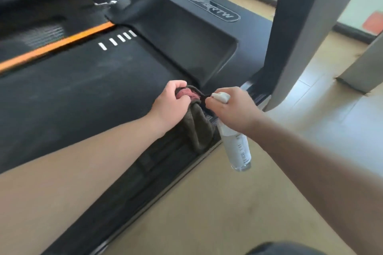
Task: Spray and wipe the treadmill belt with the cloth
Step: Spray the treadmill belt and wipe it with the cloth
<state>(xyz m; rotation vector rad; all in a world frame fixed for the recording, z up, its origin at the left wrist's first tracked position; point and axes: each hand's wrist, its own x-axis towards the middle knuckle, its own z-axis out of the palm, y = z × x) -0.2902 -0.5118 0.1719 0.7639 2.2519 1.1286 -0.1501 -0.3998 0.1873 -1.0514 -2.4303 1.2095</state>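
My left hand (172, 104) curls round the cloth (199, 130) beside the belt (83, 93); at its 3 o'clock, my right hand (233, 109) grips the spray bottle (237, 149).

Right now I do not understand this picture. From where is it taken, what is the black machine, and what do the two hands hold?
The picture comes from a camera worn on a person's head, looking down at their own bare arms. The black machine is a treadmill. The wide flat surface is its belt, with an orange stripe along the far side. The left hand grips a dark cloth, which hangs down over the belt's near edge. The right hand holds a clear spray bottle, its white nozzle pointing toward the cloth.
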